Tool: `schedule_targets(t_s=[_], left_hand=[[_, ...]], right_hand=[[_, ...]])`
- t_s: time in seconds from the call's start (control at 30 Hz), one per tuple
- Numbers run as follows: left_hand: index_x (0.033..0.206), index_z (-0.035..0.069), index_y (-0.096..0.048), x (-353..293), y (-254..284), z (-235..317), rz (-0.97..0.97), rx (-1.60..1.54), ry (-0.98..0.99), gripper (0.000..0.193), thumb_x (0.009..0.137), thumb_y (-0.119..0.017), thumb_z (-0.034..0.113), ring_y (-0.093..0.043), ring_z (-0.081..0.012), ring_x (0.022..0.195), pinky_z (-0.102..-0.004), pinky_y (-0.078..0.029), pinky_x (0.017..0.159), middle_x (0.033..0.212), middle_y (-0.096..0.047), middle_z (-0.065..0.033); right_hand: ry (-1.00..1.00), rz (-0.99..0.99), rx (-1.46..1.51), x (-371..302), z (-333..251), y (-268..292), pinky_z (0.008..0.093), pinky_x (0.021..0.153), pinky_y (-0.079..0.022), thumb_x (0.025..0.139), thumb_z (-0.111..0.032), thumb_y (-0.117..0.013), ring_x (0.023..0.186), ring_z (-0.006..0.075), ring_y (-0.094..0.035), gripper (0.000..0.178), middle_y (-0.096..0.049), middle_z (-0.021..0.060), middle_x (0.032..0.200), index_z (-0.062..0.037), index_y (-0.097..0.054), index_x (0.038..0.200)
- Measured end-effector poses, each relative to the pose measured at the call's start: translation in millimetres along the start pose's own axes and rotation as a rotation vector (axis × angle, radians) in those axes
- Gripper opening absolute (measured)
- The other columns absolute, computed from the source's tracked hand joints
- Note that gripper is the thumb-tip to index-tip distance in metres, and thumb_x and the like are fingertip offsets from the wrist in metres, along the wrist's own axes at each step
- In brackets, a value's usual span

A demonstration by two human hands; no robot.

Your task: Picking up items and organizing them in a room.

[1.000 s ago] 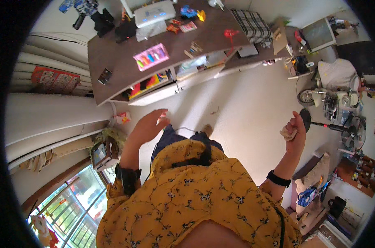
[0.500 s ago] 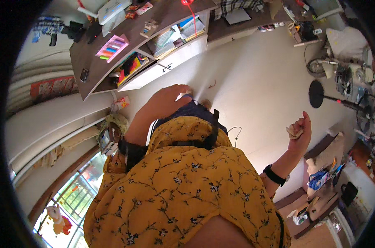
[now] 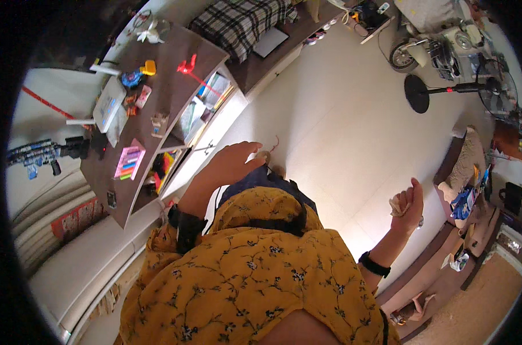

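Head view: right hand (image 3: pixel 407 204) fingers clenched around a half-hidden pale wad (image 3: pixel 396 207), left hand (image 3: pixel 233 164) fingers released.

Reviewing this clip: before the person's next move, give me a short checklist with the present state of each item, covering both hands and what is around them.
1. Right hand has a firm hold on the crumpled cloth: ok, fingers are closed around it.
2. Left hand is free: ok, open with fingers spread, holding nothing.
3. Left hand is apart from the low table: ok, it hangs over the floor beside it.
4. Floor ahead of the feet is free of things: cannot tell, a small red bit lies near the left hand.
5. Standing fan is away from the right hand: ok.
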State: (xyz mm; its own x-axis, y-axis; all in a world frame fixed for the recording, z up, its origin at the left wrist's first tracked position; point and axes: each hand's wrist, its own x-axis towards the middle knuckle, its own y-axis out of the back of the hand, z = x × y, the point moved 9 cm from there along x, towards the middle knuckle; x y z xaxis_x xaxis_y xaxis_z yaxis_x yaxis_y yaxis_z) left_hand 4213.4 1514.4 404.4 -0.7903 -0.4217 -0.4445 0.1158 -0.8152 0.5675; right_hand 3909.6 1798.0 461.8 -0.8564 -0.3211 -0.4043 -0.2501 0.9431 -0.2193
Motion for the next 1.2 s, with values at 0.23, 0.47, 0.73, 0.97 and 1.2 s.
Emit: schedule_targets(t_s=[0.23, 0.47, 0.73, 0.97, 1.2], left_hand=[[0.112, 0.004, -0.051, 74.0, -23.3, 55.3, -0.123, 0.191, -0.167, 0.043, 0.084, -0.049, 0.038, -0.055, -0.0319, 0.096, -0.0407, -0.043, 0.082, 0.102, -0.058, -0.0163], [0.116, 0.004, -0.049, 140.7, -81.1, 149.8, -0.204, 0.178, -0.371, 0.046, 0.087, -0.047, 0.038, -0.054, -0.0308, 0.098, -0.0396, -0.043, 0.084, 0.104, -0.057, -0.0158], [0.116, 0.003, -0.049, 233.6, -156.0, 259.3, -0.229, 0.324, -0.347, 0.045, 0.087, -0.047, 0.037, -0.054, -0.0334, 0.098, -0.0416, -0.042, 0.084, 0.105, -0.056, -0.0176], [0.119, 0.002, -0.047, 298.4, -199.0, 366.2, -0.321, 0.271, -0.328, 0.049, 0.087, -0.047, 0.039, -0.051, -0.0339, 0.103, -0.0409, -0.04, 0.088, 0.112, -0.053, -0.0182], [0.122, 0.003, -0.045, 422.7, -222.6, 417.8, -0.45, 0.623, -0.209, 0.05, 0.088, -0.045, 0.04, -0.049, -0.0323, 0.109, -0.0422, -0.037, 0.093, 0.117, -0.052, -0.0175]], right_hand=[[0.266, 0.314, 0.14, -15.5, -47.7, 64.7, 0.0215, 0.034, -0.014, 0.092, -0.031, -0.044, 0.04, 0.0054, -0.018, 0.03, -0.02, -0.0048, 0.05, -0.0063, -0.055, 0.081], [0.335, 0.081, 0.43, 44.0, -82.0, 137.1, 0.0203, 0.032, -0.016, 0.093, -0.042, -0.039, 0.041, 0.0069, -0.015, 0.041, -0.021, -0.0044, 0.05, -0.0066, -0.057, 0.082], [0.34, -0.03, 0.352, 156.2, -181.4, 194.0, 0.0225, 0.038, -0.017, 0.091, -0.044, -0.042, 0.044, 0.0072, -0.02, 0.042, -0.021, -0.004, 0.051, -0.0057, -0.055, 0.08], [0.277, 0.029, 0.223, 243.6, -227.7, 247.3, 0.0223, 0.037, -0.017, 0.094, -0.037, -0.039, 0.042, 0.007, -0.021, 0.038, -0.022, -0.0048, 0.049, -0.0058, -0.055, 0.08], [0.344, 0.119, 0.318, 335.4, -289.3, 315.0, 0.0221, 0.039, -0.019, 0.094, -0.035, -0.039, 0.043, 0.0069, -0.021, 0.036, -0.022, -0.0047, 0.051, -0.0068, -0.053, 0.078]])
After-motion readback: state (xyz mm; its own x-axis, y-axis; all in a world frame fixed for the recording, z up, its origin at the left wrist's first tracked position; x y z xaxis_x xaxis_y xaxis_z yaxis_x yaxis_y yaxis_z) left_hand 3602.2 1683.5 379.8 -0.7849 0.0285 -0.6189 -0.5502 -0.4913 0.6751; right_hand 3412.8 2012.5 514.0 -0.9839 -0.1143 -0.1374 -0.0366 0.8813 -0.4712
